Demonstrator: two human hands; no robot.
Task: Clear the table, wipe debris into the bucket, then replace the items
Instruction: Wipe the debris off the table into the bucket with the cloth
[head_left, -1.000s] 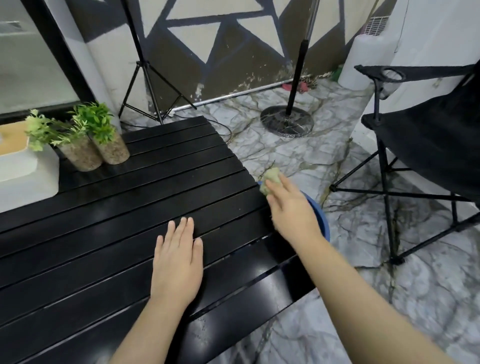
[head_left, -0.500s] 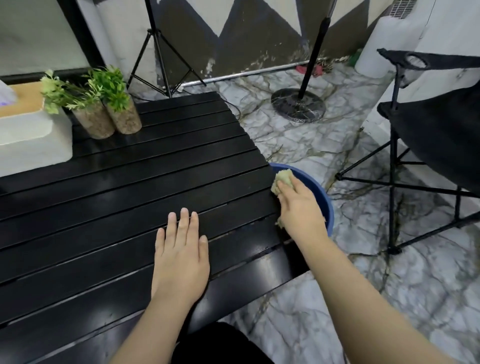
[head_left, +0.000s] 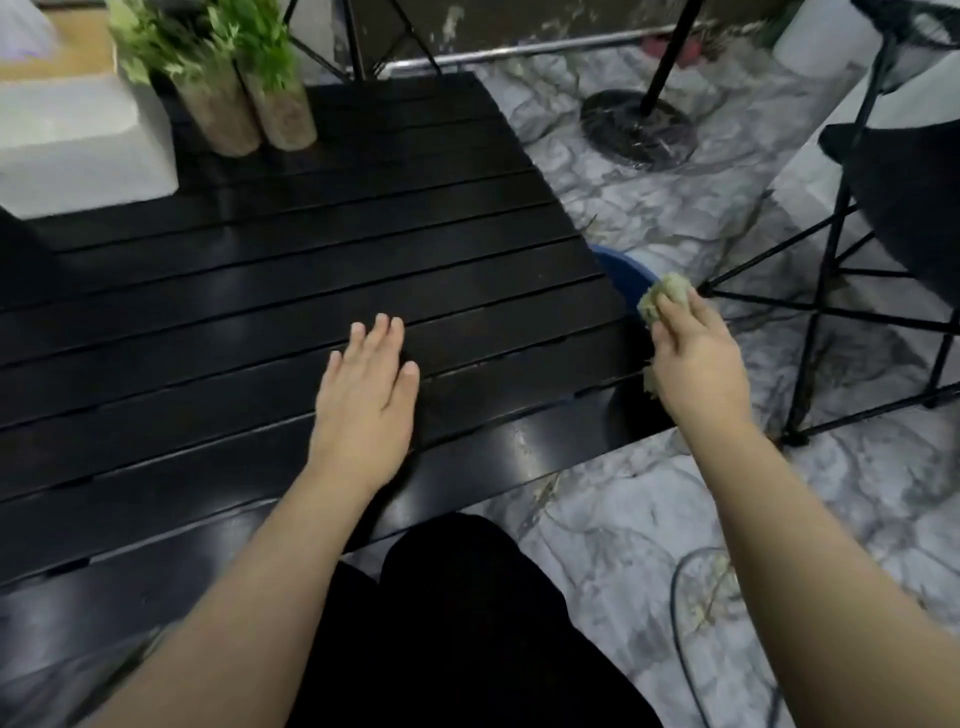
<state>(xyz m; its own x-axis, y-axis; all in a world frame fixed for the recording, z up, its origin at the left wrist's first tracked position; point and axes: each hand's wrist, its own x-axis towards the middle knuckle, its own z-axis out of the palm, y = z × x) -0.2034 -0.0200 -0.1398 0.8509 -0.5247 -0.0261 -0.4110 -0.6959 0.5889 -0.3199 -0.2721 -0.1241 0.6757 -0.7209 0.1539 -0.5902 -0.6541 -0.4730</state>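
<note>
A person's left hand (head_left: 366, 400) lies flat, fingers spread, on the black slatted table (head_left: 260, 291); the right hand (head_left: 693, 353) grips a cloth (head_left: 662, 299) just past the table's edge, above the blue bucket (head_left: 626, 273)

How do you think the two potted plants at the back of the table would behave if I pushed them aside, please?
The pots look tall and narrow with leafy tops, so a push high up would probably tip them; push low. They stand touching, so one would likely drag the other. The slatted table may catch their bases in its gaps.
</note>
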